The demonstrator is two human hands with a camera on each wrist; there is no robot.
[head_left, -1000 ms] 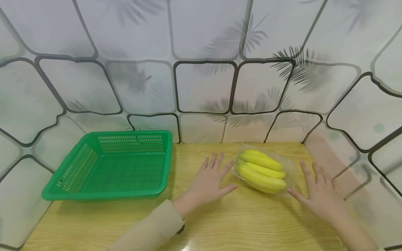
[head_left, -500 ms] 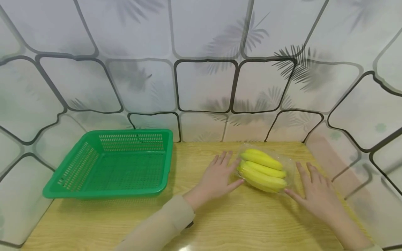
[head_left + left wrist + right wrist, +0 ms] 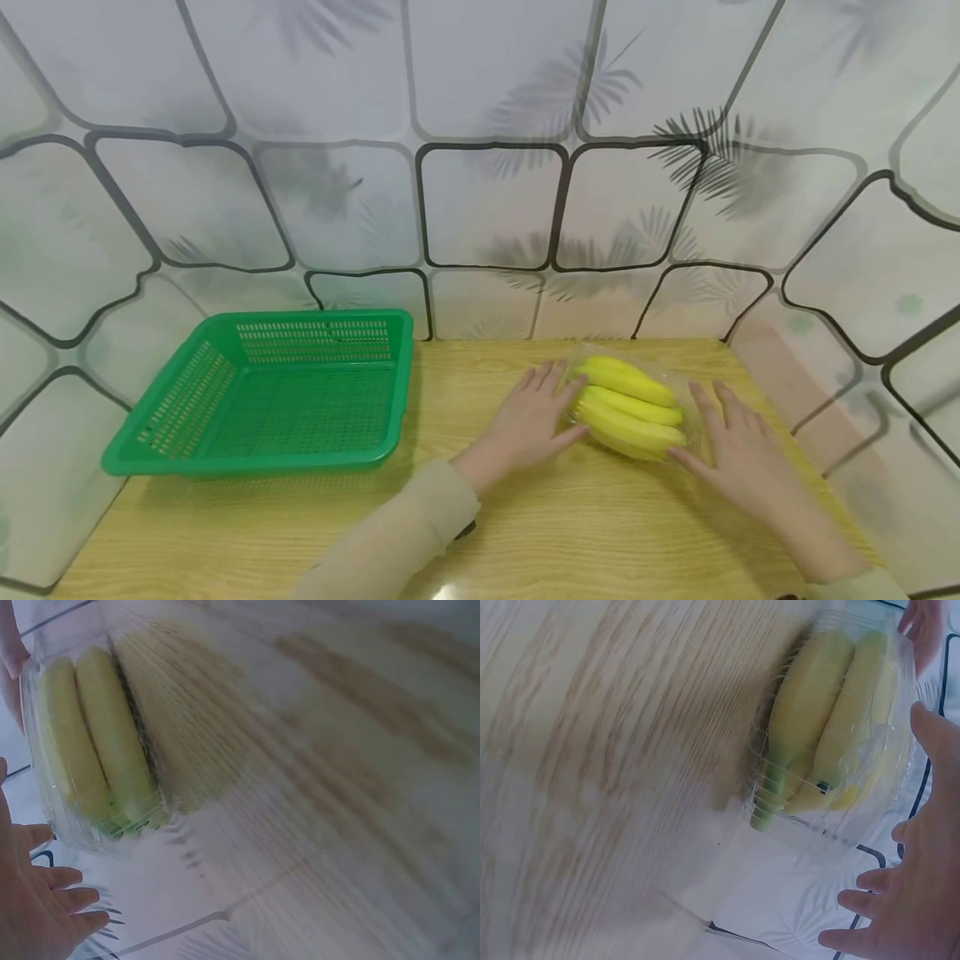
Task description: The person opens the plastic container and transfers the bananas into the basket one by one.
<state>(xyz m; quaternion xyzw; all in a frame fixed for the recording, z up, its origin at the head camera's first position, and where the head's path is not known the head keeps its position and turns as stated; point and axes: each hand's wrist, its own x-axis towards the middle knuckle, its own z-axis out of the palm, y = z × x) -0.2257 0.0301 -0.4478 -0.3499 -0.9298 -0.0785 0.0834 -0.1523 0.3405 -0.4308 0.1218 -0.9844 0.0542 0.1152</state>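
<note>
A bunch of yellow bananas (image 3: 630,408) lies in a clear plastic box on the right half of the table. At its left end is my left hand (image 3: 528,421), fingers spread, with thumb and forefinger right at the box's edge. My right hand (image 3: 742,458) is at the opposite end, fingers extended and the thumb tip beside the near corner. In the left wrist view the box of bananas (image 3: 105,742) appears just beyond my left fingertips. The right wrist view shows the bananas' (image 3: 810,712) tips through the clear wall, with my right hand (image 3: 915,877) beside it.
An open green plastic basket (image 3: 255,471) with slotted sides stands on the left of the wood-grain table (image 3: 540,542). A patterned wall covering (image 3: 487,208) rises behind the table and along both sides.
Both hands have moved in toward the box of bananas, the left one rightward and the right one leftward. The box and the basket have stayed in place.
</note>
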